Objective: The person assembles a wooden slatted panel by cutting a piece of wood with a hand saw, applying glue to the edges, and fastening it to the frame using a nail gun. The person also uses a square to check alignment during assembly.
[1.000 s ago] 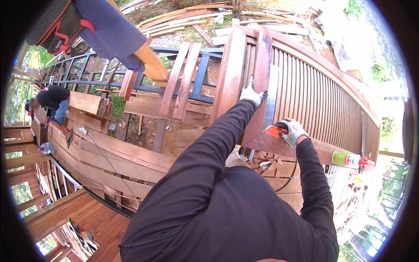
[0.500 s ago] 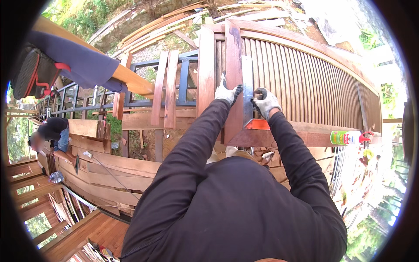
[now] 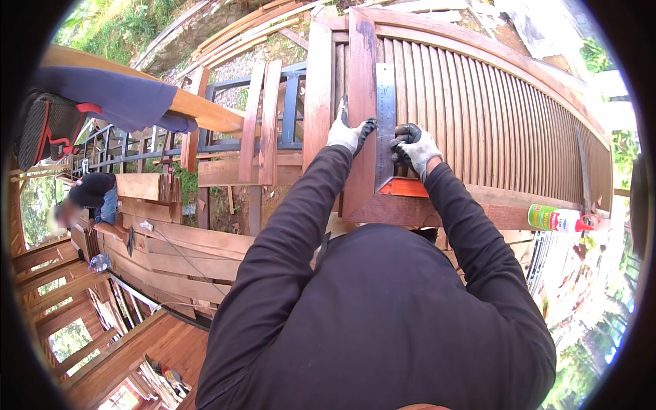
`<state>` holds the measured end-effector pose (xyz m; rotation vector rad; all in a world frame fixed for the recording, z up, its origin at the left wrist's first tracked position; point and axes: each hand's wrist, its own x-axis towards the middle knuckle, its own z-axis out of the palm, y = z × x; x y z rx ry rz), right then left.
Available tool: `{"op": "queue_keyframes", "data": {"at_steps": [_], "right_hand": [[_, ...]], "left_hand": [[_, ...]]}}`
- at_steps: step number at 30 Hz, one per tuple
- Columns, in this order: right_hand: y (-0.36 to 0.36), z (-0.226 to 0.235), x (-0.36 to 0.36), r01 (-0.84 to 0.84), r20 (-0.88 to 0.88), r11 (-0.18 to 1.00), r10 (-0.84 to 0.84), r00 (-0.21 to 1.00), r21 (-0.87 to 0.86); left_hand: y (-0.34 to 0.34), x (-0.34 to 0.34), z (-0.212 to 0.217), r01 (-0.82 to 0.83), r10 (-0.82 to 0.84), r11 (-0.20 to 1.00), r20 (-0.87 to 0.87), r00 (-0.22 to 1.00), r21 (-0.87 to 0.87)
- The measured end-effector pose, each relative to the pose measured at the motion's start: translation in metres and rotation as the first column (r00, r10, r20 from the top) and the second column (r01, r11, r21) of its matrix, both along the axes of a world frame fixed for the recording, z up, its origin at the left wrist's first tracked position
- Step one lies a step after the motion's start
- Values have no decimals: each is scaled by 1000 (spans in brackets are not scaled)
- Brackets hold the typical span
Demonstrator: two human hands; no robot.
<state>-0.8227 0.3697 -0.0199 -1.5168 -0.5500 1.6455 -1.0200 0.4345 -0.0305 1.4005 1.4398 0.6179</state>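
Observation:
A metal try square with an orange handle (image 3: 404, 186) lies on a slatted wooden shutter panel (image 3: 471, 123). Its steel blade (image 3: 385, 96) runs along the inner edge of the panel's wide upright board (image 3: 361, 82). My right hand (image 3: 417, 147), in a white and dark glove, has its fingers curled against the blade's right edge. On the left side of that board rests my left hand (image 3: 350, 130), gloved alike, index finger stretched away from me and thumb apart, reaching toward the blade. The undersides of both hands' fingers are hidden.
A green and white glue bottle (image 3: 557, 219) with a red cap lies at the panel's near right edge. Loose boards (image 3: 260, 123) cross a dark metal frame to the left. At upper left show someone's shoe and trouser leg (image 3: 102, 96); a co-worker (image 3: 96, 195) bends farther left.
The view has shifted, so the panel sits a little higher. My right fingers have closed in more against the square's blade. My left hand stays on the upright board.

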Motion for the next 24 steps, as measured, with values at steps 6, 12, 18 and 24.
{"op": "queue_keyframes", "data": {"at_steps": [6, 12, 18, 24], "right_hand": [[-2, 8, -3, 8, -3, 1000, -8, 1000, 24], [-3, 10, -6, -23, 65, 1000, 22, 998, 11], [-6, 10, -8, -24, 58, 1000, 23, 998, 10], [-7, 3, -9, -21, 93, 999, 17, 996, 35]], "left_hand": [[-3, 0, 2, -14, 14, 1000, -8, 1000, 12], [-3, 0, -5, -29, 29, 999, -2, 1000, 21], [-4, 1, -1, -31, 31, 1000, -1, 1000, 7], [-5, 1, 6, -25, 25, 1000, -1, 1000, 6]]}}
